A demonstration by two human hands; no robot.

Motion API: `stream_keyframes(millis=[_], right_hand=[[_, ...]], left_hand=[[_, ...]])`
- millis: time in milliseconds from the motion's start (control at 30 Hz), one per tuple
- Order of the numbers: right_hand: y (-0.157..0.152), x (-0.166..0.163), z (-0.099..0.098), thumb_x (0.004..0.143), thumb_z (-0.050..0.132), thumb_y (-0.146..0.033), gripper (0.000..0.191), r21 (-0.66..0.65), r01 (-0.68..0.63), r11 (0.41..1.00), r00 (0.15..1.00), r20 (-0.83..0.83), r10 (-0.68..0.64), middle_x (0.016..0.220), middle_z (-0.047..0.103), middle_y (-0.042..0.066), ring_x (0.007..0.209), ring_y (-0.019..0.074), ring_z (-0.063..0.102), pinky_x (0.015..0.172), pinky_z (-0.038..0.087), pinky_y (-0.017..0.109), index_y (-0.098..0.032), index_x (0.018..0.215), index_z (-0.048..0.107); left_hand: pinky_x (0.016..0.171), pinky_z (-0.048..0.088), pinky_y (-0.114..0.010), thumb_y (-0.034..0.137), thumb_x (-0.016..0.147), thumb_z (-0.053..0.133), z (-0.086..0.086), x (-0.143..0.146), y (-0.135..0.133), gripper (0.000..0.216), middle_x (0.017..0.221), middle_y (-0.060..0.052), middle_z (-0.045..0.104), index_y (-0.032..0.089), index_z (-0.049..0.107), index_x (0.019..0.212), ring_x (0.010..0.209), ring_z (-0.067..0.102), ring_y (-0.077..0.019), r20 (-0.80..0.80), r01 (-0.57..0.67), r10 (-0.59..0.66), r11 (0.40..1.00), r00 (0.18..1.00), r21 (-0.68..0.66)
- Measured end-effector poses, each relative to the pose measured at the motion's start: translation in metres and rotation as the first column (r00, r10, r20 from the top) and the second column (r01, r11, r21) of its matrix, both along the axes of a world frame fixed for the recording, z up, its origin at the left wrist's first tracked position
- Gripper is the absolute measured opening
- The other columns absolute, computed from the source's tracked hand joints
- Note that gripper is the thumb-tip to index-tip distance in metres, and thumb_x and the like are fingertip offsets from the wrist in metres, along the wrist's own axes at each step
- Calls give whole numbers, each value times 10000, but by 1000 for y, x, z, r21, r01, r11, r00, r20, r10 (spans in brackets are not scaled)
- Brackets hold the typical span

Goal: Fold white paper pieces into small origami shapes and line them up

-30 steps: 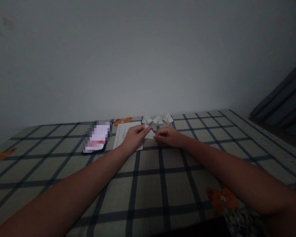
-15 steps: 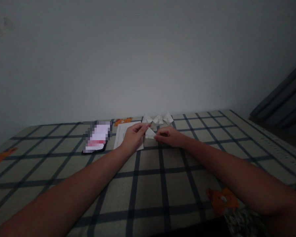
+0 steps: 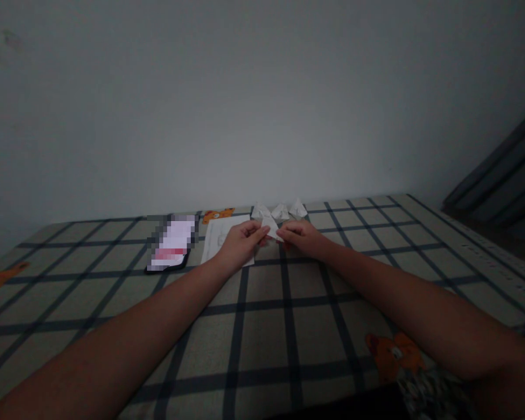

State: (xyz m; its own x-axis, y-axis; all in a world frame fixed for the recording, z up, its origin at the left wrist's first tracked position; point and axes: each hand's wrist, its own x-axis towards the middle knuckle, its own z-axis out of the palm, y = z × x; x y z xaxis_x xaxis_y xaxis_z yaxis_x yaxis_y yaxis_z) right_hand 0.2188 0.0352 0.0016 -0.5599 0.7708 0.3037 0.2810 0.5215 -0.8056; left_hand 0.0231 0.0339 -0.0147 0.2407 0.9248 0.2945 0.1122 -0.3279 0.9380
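Observation:
Between my two hands is a small folded piece of white paper (image 3: 269, 228), its point upward. My left hand (image 3: 241, 240) pinches its left side between thumb and fingers. From the right, my right hand (image 3: 303, 238) grips the lower right corner, also in a pinch. Just beyond the hands, three folded paper pieces stand in a row: a left one (image 3: 261, 210), a middle one (image 3: 280, 212) and a right one (image 3: 298, 208). A printed sheet of paper (image 3: 212, 239) lies flat, partly under my left hand and wrist.
To the left lies a phone (image 3: 172, 243) with a lit, blurred screen. Everything rests on a checked cloth (image 3: 262, 326) with orange bear prints. A plain wall (image 3: 262, 105) rises behind the far edge. Dark striped fabric (image 3: 503, 175) hangs at the right.
The folded paper has been turned and lifted slightly, its point now upright between both hands. My right thumb has come onto its front, and my left fingers have shifted their hold.

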Motion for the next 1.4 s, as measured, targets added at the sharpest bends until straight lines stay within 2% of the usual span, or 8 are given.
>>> stream_keyframes(millis=[167, 300, 400, 767, 967, 1100, 1233, 1400], right_hand=[[2, -2, -3, 824, 532, -415, 264, -71, 40, 997, 989, -141, -50, 615, 532, -25, 566, 98, 492, 535, 363, 218, -153, 792, 541], [4, -3, -5, 803, 567, -401, 262, -50, 80, 996, 980, -179, -88, 608, 543, -17, 568, 99, 505, 553, 386, 223, -156, 728, 512], [3, -3, -5, 793, 582, -397, 257, -46, 91, 995, 978, -185, -98, 606, 545, -19, 562, 97, 510, 561, 404, 227, -158, 726, 513], [4, -4, -5, 793, 596, -350, 225, -90, 19, 996, 968, -246, -41, 743, 619, 13, 667, 113, 592, 627, 468, 244, -152, 897, 572], [6, -4, -8, 774, 619, -358, 242, -97, 41, 994, 966, -252, -64, 772, 635, 24, 690, 121, 610, 638, 481, 253, -151, 896, 584], [7, -3, -7, 765, 630, -356, 242, -87, 52, 995, 965, -251, -72, 801, 645, 28, 712, 119, 616, 667, 485, 253, -151, 890, 593], [7, -3, -6, 762, 634, -355, 236, -52, 44, 998, 965, -254, -56, 820, 653, 31, 725, 120, 616, 689, 487, 256, -155, 882, 603], [9, -3, -9, 765, 631, -352, 228, 6, 73, 997, 969, -239, -70, 838, 654, 35, 744, 127, 616, 694, 490, 262, -161, 888, 610]], left_hand=[[540, 373, -236, 443, 769, 603, 6, 2, -4, 291, 597, -2, 584, 156, 651, 755, 552, 516, -116, -83, -10, 10, 1000, 997, 1], [582, 421, -242, 416, 743, 636, 4, 5, -2, 327, 669, -4, 621, 163, 638, 950, 585, 554, -115, 92, -1, 5, 999, 996, -50], [609, 454, -246, 381, 705, 683, 2, 6, 0, 368, 701, -9, 640, 162, 602, 989, 598, 578, -110, 191, 14, 7, 994, 982, -108], [701, 522, -284, 344, 700, 705, -1, 6, 3, 353, 785, -34, 675, 146, 678, 990, 641, 598, -101, 277, 50, -7, 987, 961, -150], [774, 525, -351, 362, 680, 723, -2, 6, 1, 435, 924, -86, 698, 148, 681, 1056, 711, 630, -140, 224, 27, 13, 984, 975, -175], [786, 513, -362, 363, 672, 731, -3, 5, -1, 540, 1003, -108, 692, 154, 624, 1158, 801, 644, -180, 154, 51, -28, 987, 988, -151], [771, 504, -366, 337, 644, 757, -4, 4, -1, 655, 954, -105, 700, 150, 556, 1238, 824, 648, -201, 99, 97, -84, 987, 992, -129], [794, 500, -377, 332, 656, 745, -3, 5, -1, 634, 959, -100, 701, 155, 558, 1235, 846, 650, -203, 74, 84, -75, 989, 994, -123]])
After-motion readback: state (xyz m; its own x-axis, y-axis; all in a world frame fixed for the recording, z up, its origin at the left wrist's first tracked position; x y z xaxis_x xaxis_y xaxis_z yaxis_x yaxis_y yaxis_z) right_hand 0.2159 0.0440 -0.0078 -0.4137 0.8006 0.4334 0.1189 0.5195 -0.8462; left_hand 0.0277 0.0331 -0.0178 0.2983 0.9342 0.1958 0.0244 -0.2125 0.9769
